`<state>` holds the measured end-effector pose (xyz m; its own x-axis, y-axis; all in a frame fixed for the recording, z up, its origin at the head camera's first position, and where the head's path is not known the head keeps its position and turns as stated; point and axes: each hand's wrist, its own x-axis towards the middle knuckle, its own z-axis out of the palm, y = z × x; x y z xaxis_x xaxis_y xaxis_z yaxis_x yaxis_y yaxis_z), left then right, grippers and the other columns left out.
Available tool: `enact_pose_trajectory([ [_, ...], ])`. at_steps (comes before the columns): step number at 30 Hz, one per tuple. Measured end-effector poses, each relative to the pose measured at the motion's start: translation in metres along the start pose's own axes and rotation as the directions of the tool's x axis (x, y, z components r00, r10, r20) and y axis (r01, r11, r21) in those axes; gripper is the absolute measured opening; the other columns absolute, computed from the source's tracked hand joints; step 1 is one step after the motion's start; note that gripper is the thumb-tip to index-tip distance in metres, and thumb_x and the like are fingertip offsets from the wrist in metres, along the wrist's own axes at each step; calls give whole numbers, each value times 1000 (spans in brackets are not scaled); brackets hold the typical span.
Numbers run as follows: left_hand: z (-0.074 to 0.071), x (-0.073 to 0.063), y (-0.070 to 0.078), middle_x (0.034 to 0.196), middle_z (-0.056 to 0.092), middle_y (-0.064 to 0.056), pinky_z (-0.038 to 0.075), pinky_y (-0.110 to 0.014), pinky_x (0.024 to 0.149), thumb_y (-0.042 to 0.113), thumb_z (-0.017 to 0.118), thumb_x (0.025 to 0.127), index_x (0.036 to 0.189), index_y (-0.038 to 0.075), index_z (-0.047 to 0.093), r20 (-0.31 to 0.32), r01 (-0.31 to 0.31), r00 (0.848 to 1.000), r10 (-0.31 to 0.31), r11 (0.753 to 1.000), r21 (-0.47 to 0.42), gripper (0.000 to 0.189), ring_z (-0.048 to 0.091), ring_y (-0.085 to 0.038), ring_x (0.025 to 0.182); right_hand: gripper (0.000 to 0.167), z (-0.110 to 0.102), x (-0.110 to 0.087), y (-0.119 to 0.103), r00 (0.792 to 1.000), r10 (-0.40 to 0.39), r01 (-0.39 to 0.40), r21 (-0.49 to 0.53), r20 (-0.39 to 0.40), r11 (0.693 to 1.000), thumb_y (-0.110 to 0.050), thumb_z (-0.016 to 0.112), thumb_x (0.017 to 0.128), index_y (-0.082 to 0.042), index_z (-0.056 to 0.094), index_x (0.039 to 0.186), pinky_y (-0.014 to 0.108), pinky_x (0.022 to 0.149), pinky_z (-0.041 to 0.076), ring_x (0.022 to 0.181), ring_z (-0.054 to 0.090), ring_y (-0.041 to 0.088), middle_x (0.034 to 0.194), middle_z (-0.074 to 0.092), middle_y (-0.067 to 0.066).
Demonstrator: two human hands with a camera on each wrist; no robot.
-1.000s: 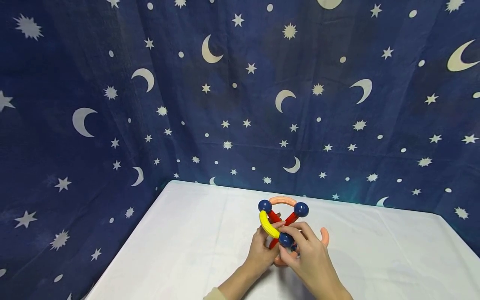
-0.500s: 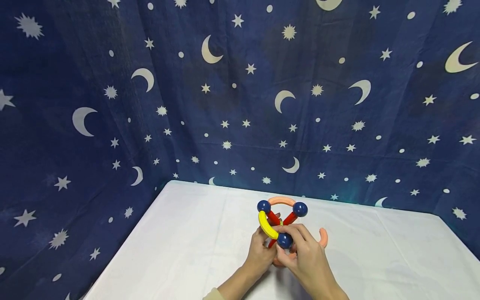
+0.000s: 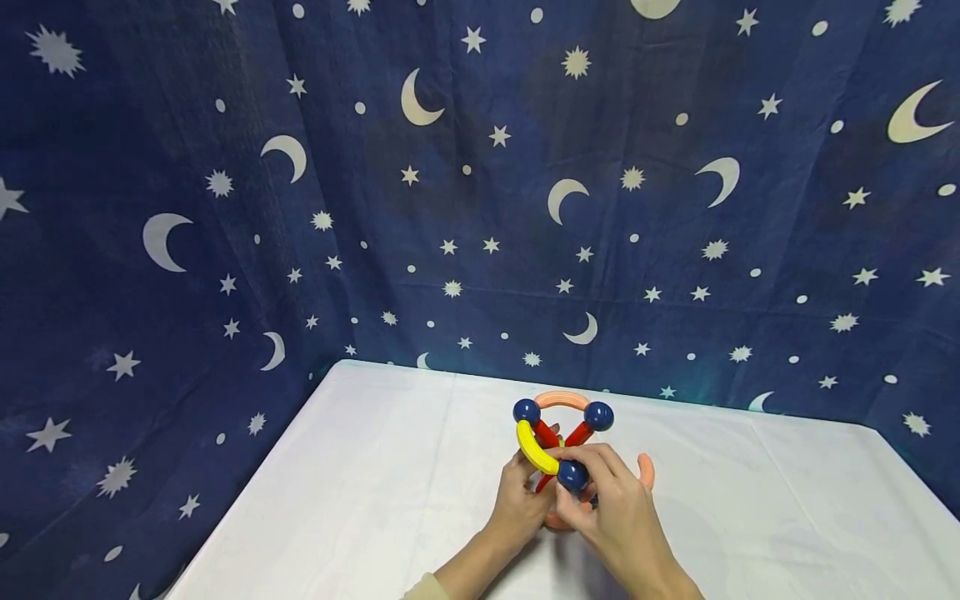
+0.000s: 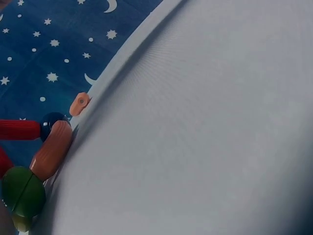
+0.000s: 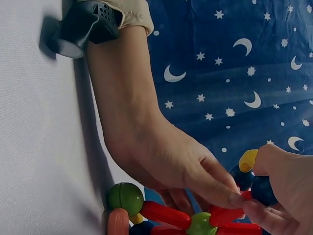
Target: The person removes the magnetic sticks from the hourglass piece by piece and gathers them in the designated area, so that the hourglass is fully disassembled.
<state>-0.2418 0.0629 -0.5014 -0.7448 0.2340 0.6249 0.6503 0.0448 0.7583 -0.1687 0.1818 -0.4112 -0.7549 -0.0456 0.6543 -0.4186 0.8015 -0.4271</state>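
My left hand (image 3: 517,500) grips the model of rods and balls from its left side, fingers around the red rods (image 5: 166,214) near the middle green ball (image 5: 199,224). With thumb and fingers, my right hand (image 3: 618,512) pinches the dark blue ball (image 3: 572,475) at the near end of a yellow curved rod (image 3: 535,450). Two more blue balls, left (image 3: 527,412) and right (image 3: 598,416), are joined by a peach curved rod (image 3: 562,399) on top. Lower down, a green ball (image 4: 23,192) meets another peach rod (image 4: 51,151). My hands hide much of the model's middle.
A loose peach curved rod (image 3: 646,471) lies on the white-covered table (image 3: 375,467), just beyond my right hand. Dark blue cloth (image 3: 480,208) with moons and stars hangs behind the table and along its left side. A wrist camera (image 5: 83,29) sits on my left forearm.
Both hands keep their hold and nearly their place. The blue ball in my right fingers has shifted very slightly, and the whole head view has drifted a little.
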Motion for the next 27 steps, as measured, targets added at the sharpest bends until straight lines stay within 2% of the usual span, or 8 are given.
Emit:
enact_pose_trajectory([
  [6,-3,0,2,142,49,-7,39,-49,105,23,54,92,131,15,55,74,-43,996,51,993,-110,39,50,-28,127,41,-2,0,-1,998,48,-48,-17,30,999,-9,80,67,-21,67,103,82,85,21,62,50,-1,93,59,-9],
  [9,-5,-1,5,149,39,-7,29,-60,107,26,48,93,135,12,49,118,11,993,18,970,-242,45,41,-30,133,40,-2,0,0,999,36,-36,-9,22,999,-9,80,67,-22,68,103,81,85,21,63,50,-2,93,59,-8],
  [12,-6,-2,9,152,34,-4,20,-68,107,28,39,93,135,10,48,145,91,989,-42,933,-349,46,33,-29,139,39,-3,-1,-1,998,48,-48,-4,30,999,-9,81,67,-20,69,101,81,85,20,63,51,-3,93,59,-7],
  [14,-7,-3,11,153,33,-5,15,-68,108,29,38,93,135,10,48,154,115,986,-58,913,-392,47,31,-29,141,38,-3,-1,-1,997,63,-63,2,44,998,-10,82,68,-21,69,102,81,87,18,65,52,-2,93,60,-7],
  [17,-8,-4,14,153,33,-3,12,-66,111,35,38,96,135,10,49,157,140,984,-81,898,-417,48,28,-30,142,39,-3,-2,-1,995,82,-83,16,60,996,-13,82,69,-25,69,103,82,87,17,66,53,-2,94,59,-10],
  [20,-7,-4,16,152,34,-4,11,-67,110,40,41,97,132,8,52,142,138,986,-84,891,-432,48,27,-31,142,39,-2,-2,0,995,79,-80,27,59,996,-14,82,70,-27,69,104,82,87,17,68,53,-1,94,59,-12],
  [24,-6,-3,19,149,40,-4,11,-66,111,33,44,97,121,7,60,110,143,988,-105,890,-434,39,32,-30,140,36,-1,-1,1,997,70,-71,26,39,997,-13,80,69,-26,69,101,81,87,18,68,54,-1,93,59,-12],
  [27,-6,-2,20,147,44,-2,13,-62,112,27,45,96,117,7,64,98,157,987,-127,888,-432,35,35,-28,138,35,-1,0,2,997,67,-67,26,24,997,-11,79,68,-24,68,98,75,88,25,66,54,-2,93,59,-11],
])
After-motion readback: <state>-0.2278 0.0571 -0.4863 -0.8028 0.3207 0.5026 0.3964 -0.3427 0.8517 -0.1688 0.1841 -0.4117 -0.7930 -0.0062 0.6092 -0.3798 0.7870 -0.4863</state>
